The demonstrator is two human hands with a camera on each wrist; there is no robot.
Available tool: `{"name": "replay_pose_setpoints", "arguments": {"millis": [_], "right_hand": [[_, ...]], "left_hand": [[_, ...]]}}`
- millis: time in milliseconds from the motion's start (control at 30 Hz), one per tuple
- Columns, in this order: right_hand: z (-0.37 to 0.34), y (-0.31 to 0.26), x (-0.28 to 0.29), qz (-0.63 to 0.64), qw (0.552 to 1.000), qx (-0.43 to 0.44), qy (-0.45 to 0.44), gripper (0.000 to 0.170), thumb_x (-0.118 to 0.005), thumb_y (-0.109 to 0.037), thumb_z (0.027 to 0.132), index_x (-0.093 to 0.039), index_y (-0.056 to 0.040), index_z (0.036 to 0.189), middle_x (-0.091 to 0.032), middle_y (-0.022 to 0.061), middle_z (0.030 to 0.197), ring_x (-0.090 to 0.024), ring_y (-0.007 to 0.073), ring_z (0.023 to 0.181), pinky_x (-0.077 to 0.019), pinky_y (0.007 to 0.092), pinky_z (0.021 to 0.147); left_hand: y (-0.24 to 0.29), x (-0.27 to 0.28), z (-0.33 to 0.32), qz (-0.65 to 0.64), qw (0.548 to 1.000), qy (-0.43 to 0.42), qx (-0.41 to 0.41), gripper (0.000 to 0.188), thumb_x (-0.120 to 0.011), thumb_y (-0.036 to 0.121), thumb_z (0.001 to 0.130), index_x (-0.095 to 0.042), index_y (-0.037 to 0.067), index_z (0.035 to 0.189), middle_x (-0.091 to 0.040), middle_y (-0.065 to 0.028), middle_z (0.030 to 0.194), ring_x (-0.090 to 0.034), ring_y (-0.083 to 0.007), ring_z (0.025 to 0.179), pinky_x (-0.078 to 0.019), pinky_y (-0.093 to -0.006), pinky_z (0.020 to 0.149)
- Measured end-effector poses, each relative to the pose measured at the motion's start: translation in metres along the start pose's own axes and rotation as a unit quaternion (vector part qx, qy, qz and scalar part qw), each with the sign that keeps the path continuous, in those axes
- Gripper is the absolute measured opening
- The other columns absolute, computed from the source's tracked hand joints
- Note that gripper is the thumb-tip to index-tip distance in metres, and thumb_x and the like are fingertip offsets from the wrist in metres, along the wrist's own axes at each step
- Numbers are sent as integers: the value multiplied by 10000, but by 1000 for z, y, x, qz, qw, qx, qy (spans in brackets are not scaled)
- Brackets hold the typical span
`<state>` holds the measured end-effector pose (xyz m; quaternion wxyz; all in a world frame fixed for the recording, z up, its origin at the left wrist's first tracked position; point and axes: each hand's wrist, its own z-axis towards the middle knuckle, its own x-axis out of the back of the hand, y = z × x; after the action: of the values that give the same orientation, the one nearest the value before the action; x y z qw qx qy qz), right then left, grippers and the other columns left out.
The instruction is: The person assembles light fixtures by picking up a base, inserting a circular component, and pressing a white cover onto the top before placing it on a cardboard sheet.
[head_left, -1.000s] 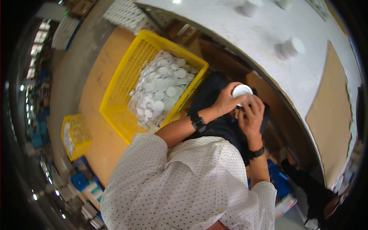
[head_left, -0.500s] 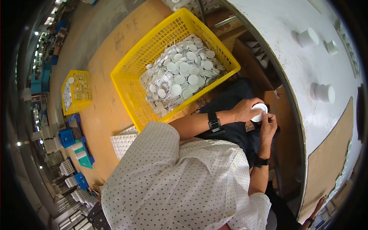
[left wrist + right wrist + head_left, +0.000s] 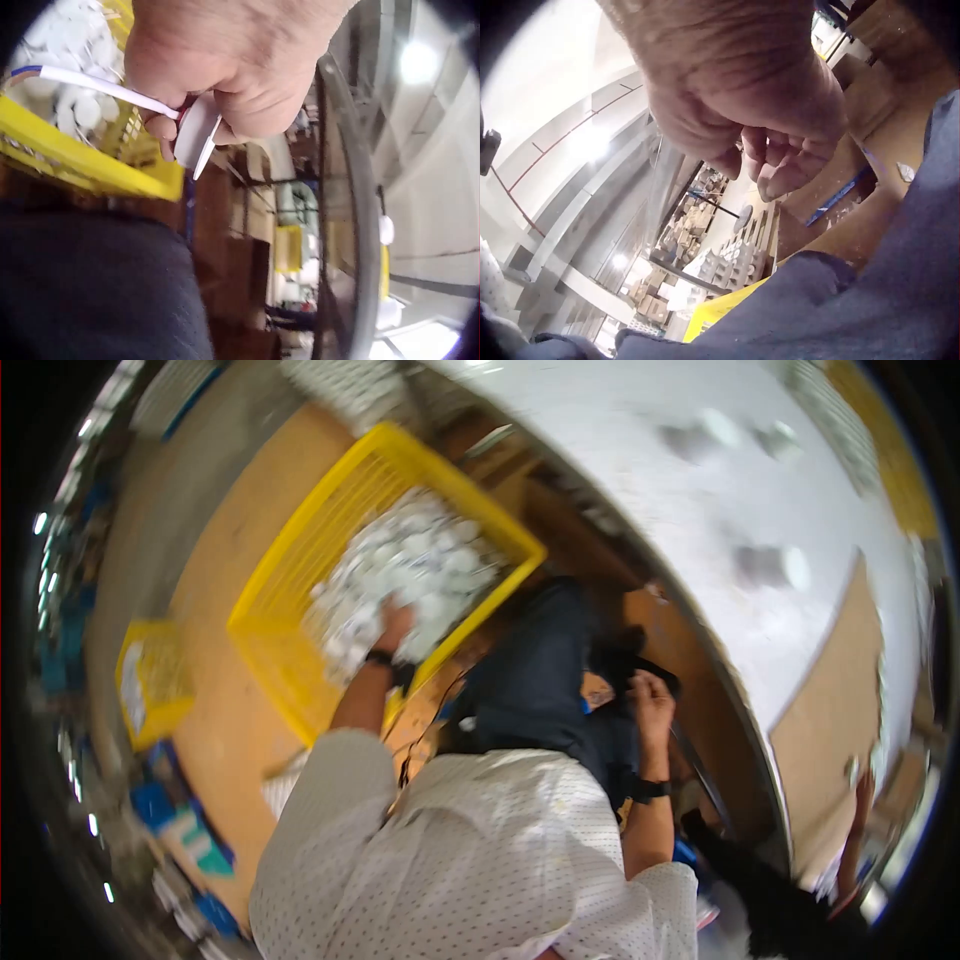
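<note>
In the head view, my left hand [image 3: 396, 624] reaches over the white discs [image 3: 425, 575] inside the large yellow basket [image 3: 304, 532]. The left wrist view shows my left hand [image 3: 232, 64] pinching a white disc [image 3: 195, 133] with a long thin white stem [image 3: 112, 88], its far end blue; the basket [image 3: 90, 161] is to the left there. My right hand [image 3: 652, 705] hangs near the dark trousers [image 3: 530, 670], away from the left. In the right wrist view, my right hand [image 3: 742, 97] has loosely curled fingers, with nothing visible between them.
A pale table [image 3: 640, 470] at the right bears several blurred white cylinders and a brown board [image 3: 835, 690]. A smaller yellow basket [image 3: 170, 710] stands farther left on the tan surface [image 3: 215, 760]. At the lower right, another person's arm [image 3: 855, 840] is visible.
Both hands were together on a round white piece; they have parted. My left hand has moved left to the basket, while my right stays near the lap. The head view has shifted and blurred.
</note>
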<state>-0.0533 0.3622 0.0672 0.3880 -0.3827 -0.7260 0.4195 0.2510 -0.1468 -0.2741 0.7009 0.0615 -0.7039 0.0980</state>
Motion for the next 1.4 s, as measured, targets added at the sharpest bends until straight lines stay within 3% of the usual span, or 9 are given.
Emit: {"name": "replay_pose_setpoints", "arguments": {"millis": [33,133,167,200,267,467,767,1133,1400], "right_hand": [[-4,-3,1,4,1000,-27,-1,192,-569,-135,841,-607,-6,977,-603,21,819,-527,65,701,-439,204,612],[-10,18,1,-8,999,20,30,180,-581,-157,838,-604,-42,975,-593,5,777,-506,49,623,-423,189,530],[-14,7,-1,-40,998,0,42,195,-574,-142,822,-609,11,937,-625,71,809,-578,120,737,-463,246,680],[-15,8,-3,-9,999,5,41,196,-570,-145,821,-609,13,930,-630,85,813,-579,116,737,-464,247,681],[-14,14,-5,-37,997,34,51,210,-572,-165,818,-607,7,933,-637,98,811,-589,137,728,-470,264,677],[-19,-33,10,-88,990,67,90,224,-585,-169,803,-605,-2,951,-627,142,843,-611,191,731,-474,282,639],[-19,-84,129,-103,924,171,325,158,-571,-137,818,-617,9,859,-614,112,685,-576,148,621,-453,271,587],[-41,-27,417,-351,733,-23,582,224,-532,-177,784,-618,-4,899,-610,214,816,-591,357,795,-460,393,686],[-38,-13,469,-280,709,-201,615,271,-529,-193,784,-600,4,955,-590,224,924,-567,380,886,-457,428,760]], "left_hand": [[27,22,73,-13,999,23,-41,107,-551,154,722,-544,82,800,-528,-89,644,-542,-248,642,-186,-501,997],[-14,143,-116,5,946,-22,322,257,-506,173,747,-579,-8,915,-576,-193,852,-563,-316,805,-380,-443,822],[24,194,-31,7,897,-48,440,310,-491,179,756,-590,-38,954,-592,-228,921,-570,-338,859,-444,-424,764],[7,197,-28,57,903,-342,253,335,-499,182,728,-588,-79,919,-570,-273,961,-543,-391,915,-437,-428,784],[6,138,-37,-260,838,154,455,236,-461,134,759,-630,-29,785,-617,-213,810,-575,-365,735,-450,-424,703],[112,206,84,-535,770,-14,348,349,-550,258,843,-595,19,592,-550,-10,574,-470,-87,535,-384,-244,516],[282,331,177,-521,849,57,-70,176,-517,125,828,-599,-27,858,-611,-192,979,-608,-273,826,-465,-310,714],[260,324,146,-511,859,-28,-2,130,-555,65,788,-610,-36,847,-602,-213,1004,-600,-285,910,-458,-323,790],[248,326,127,-443,894,-51,37,133,-573,86,761,-635,-14,823,-628,-191,932,-620,-273,861,-480,-322,740]]}}
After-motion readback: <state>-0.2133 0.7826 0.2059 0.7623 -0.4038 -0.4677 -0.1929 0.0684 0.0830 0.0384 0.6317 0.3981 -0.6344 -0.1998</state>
